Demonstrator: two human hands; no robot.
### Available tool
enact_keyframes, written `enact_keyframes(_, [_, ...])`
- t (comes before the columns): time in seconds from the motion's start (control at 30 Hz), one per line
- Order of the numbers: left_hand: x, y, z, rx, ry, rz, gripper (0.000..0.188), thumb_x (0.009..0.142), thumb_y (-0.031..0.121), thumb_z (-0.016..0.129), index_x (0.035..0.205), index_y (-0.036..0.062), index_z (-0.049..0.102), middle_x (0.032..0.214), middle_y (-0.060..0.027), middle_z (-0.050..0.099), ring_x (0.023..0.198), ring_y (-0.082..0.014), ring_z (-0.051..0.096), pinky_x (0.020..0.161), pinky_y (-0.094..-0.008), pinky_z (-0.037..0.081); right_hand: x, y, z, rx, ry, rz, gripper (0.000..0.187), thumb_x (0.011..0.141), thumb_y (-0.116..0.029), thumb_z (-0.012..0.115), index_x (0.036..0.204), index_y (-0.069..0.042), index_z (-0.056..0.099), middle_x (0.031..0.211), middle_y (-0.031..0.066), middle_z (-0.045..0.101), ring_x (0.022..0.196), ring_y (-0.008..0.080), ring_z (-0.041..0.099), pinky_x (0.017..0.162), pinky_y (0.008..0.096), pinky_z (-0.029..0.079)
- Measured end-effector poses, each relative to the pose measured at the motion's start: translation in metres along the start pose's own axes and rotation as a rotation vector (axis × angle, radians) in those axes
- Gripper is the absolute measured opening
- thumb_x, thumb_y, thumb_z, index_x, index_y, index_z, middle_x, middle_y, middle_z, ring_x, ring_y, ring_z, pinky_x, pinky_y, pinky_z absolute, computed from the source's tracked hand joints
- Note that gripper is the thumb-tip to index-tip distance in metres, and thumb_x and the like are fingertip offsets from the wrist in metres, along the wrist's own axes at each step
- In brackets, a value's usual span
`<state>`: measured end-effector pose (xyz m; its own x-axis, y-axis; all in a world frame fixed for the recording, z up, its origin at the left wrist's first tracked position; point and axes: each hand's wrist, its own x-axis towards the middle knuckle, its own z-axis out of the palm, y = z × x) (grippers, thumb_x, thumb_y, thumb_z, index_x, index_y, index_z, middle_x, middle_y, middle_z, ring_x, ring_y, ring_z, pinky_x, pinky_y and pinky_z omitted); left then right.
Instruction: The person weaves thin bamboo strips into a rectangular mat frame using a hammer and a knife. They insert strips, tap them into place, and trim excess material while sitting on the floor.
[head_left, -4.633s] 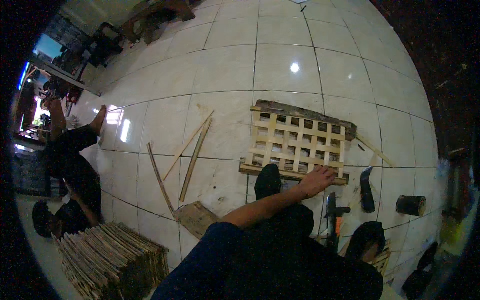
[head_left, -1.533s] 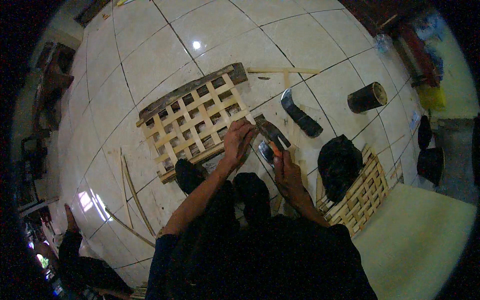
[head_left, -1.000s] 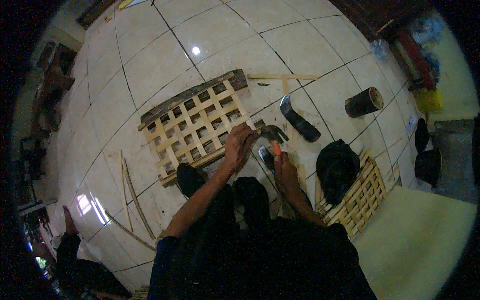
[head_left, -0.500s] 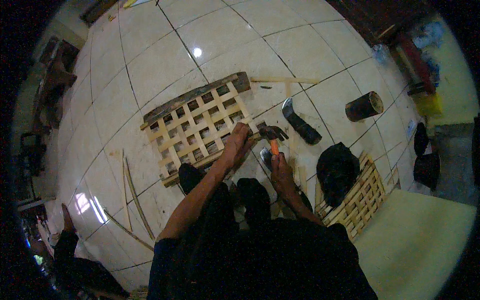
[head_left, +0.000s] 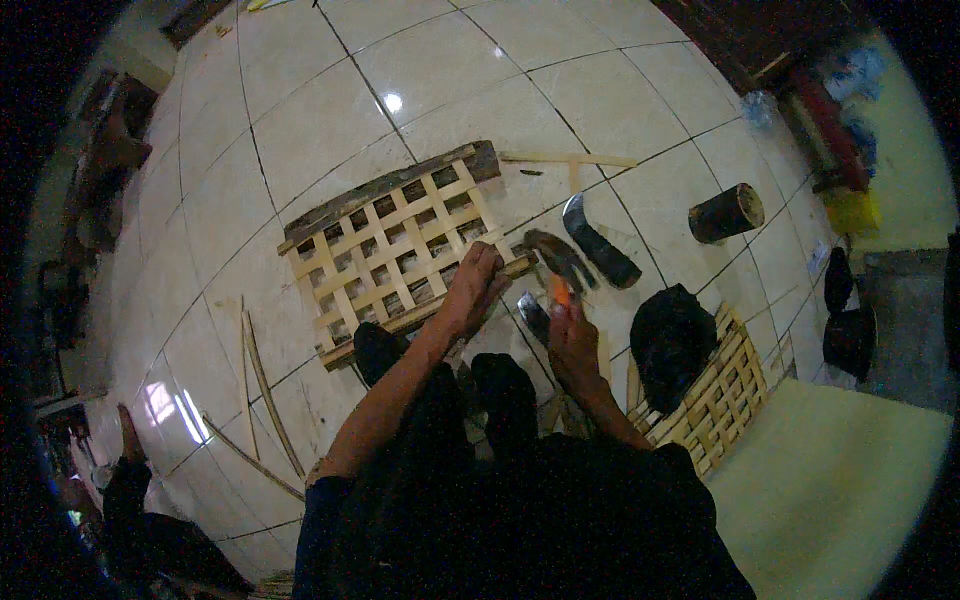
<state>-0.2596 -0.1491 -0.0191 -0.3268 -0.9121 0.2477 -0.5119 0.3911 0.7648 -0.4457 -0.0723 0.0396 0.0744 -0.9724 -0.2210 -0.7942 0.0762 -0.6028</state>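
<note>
A woven lattice of pale flat strips (head_left: 387, 258), framed by darker wooden bars, lies on the tiled floor before me. My left hand (head_left: 473, 290) is at its near right corner, fingers closed and pressed to the edge bar; whatever they pinch is hidden. My right hand (head_left: 573, 338) grips a hammer (head_left: 561, 290) by its orange handle. The hammer's dark, blurred head is raised just right of that corner, apart from the left fingers. Next to the right hand lies a metal blade (head_left: 533, 316), partly covered. A curved knife (head_left: 600, 245) with a dark handle rests farther right.
On the right are a dark cylinder (head_left: 728, 213), a black bag (head_left: 672, 345) and a second woven lattice (head_left: 715, 400) beside a yellow-green surface (head_left: 840, 490). Loose thin strips (head_left: 268, 390) lie at left. Another person's dark-clothed limb (head_left: 150, 530) shows at the lower left.
The hammer head has swung up and slightly right, away from the lattice corner, and is blurred now. My right hand has shifted a little right and down. The left hand stays put.
</note>
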Motion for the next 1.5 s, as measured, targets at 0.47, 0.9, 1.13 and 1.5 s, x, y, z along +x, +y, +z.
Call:
enact_keyframes(0.47, [-0.011,-0.032,0.013,-0.328,0.036,-0.175,0.032,0.078,0.001,0.066,0.103,0.0002,0.046,0.097,-0.0182,0.046,0.085,-0.0366,0.05,0.072,-0.041,0.044,0.006,0.029,0.028,0.054,0.007,-0.047,0.028,0.1,-0.031,0.04,0.106,-0.004,0.047,0.073,0.0232,0.06,0.068,0.041,0.061,0.057,0.0476,0.046])
enact_keyframes(0.9, [-0.034,-0.025,-0.012,0.119,0.061,0.029,0.037,0.079,0.011,0.068,0.112,0.0017,0.055,0.099,-0.0183,0.055,0.086,-0.0372,0.056,0.078,-0.0402,0.048,-0.044,0.039,-0.012,-0.094,0.113,-0.002,0.029,0.095,-0.032,0.05,0.106,-0.006,0.058,0.089,0.0193,0.062,0.086,0.0399,0.06,0.073,0.0483,0.047])
enact_keyframes(1.13, [-0.101,0.034,-0.06,-0.234,0.055,-0.116,0.018,0.086,0.011,0.065,0.1,0.0015,0.06,0.092,-0.0153,0.061,0.082,-0.0341,0.061,0.072,-0.0372,0.05,-0.065,0.121,-0.014,-0.079,0.262,0.043,0.03,0.094,-0.03,0.052,0.109,-0.006,0.059,0.094,0.0178,0.062,0.089,0.0378,0.059,0.076,0.0462,0.047])
enact_keyframes(1.5, [-0.243,-0.004,-0.115,0.243,0.931,-0.582,0.02,0.086,0.006,0.061,0.105,0.0012,0.058,0.097,-0.0162,0.06,0.087,-0.031,0.059,0.079,-0.0358,0.048,-0.038,0.174,-0.035,-0.307,0.267,0.088,0.03,0.094,-0.028,0.053,0.113,-0.006,0.057,0.097,0.015,0.061,0.09,0.033,0.058,0.077,0.0431,0.047])
